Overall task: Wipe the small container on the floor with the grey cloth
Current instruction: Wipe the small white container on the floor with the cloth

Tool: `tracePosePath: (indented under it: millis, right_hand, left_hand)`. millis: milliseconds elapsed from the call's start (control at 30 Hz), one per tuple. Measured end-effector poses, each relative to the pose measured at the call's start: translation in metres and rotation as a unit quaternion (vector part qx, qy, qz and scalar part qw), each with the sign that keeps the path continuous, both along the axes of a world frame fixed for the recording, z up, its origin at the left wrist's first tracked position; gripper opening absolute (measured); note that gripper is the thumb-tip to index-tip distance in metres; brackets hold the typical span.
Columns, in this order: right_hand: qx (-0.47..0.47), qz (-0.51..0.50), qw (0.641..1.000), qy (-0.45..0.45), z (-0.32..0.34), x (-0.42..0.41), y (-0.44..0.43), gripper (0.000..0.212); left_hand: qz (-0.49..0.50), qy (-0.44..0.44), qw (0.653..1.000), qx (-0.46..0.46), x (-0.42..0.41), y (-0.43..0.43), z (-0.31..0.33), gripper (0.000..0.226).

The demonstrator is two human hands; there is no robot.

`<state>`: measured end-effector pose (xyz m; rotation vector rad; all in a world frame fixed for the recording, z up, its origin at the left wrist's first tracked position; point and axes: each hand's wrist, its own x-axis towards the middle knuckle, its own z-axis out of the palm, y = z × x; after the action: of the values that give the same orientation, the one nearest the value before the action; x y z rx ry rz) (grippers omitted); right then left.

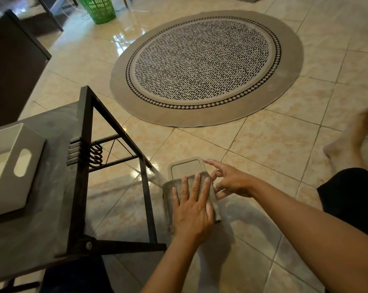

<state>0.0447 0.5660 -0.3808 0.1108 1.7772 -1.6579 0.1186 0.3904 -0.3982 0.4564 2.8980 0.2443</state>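
Note:
A small beige container [186, 167] with a rounded rectangular lid lies on the tiled floor. A grey cloth [168, 195] covers its near half. My left hand [191, 206] lies flat on the cloth, fingers spread, pressing it onto the container. My right hand [229, 180] steadies the container's right edge with its fingertips, the index finger stretched along the far corner. The near part of the container is hidden under the cloth and hand.
A low black metal-framed table [83, 166] with a grey top stands to the left, its leg close to the container, with a white handled box [12, 168] on it. A round patterned rug [204, 66] lies ahead. My bare foot [347, 142] rests at right. A green basket [98, 8] stands far back.

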Motion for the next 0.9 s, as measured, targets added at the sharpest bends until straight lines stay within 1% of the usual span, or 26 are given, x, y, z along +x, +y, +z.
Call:
tracePosePath:
  millis: [67, 133, 200, 367, 467, 533, 667, 733, 800, 900]
  right_hand:
    - [-0.003, 0.002, 1.0, 0.0, 0.0, 0.0, 0.0, 0.095]
    - [0.002, 0.002, 1.0, 0.001, 0.001, 0.0, -0.001, 0.094]
    - [0.009, 0.001, 1.0, 0.003, 0.001, 0.001, -0.002, 0.095]
    - [0.008, 0.007, 1.0, 0.002, 0.002, -0.002, -0.001, 0.095]
    - [0.003, 0.009, 1.0, -0.011, 0.003, -0.001, -0.004, 0.098]
    - [0.007, 0.011, 1.0, -0.011, 0.004, 0.0, -0.005, 0.099]
    - [0.026, 0.008, 1.0, -0.004, 0.006, 0.001, -0.003, 0.105]
    - [0.03, 0.0, 1.0, -0.004, 0.004, 0.002, -0.004, 0.108]
    - [0.028, -0.011, 1.0, 0.001, 0.001, 0.003, -0.005, 0.108]
    - [0.015, -0.032, 0.999, 0.003, 0.0, 0.005, -0.005, 0.109]
  left_hand:
    - [0.007, 0.001, 1.0, -0.008, -0.014, -0.002, 0.0, 0.066]
    - [0.039, -0.016, 0.999, -0.026, -0.031, -0.008, 0.004, 0.069]
    - [0.054, -0.015, 0.998, -0.03, -0.033, -0.013, 0.008, 0.069]
    - [0.002, 0.016, 1.0, 0.001, -0.002, -0.002, 0.0, 0.064]
    - [-0.007, 0.006, 1.0, -0.02, -0.019, 0.005, -0.004, 0.064]
    - [-0.01, 0.001, 0.999, -0.041, -0.032, 0.008, 0.0, 0.069]
    - [-0.011, 0.005, 0.999, -0.047, -0.049, 0.007, 0.006, 0.077]
    - [0.004, 0.014, 0.999, -0.036, -0.056, 0.004, 0.009, 0.07]
    - [0.035, 0.013, 0.999, -0.003, -0.061, -0.001, 0.01, 0.063]
    - [0.086, 0.011, 0.996, 0.019, -0.053, -0.009, 0.007, 0.063]
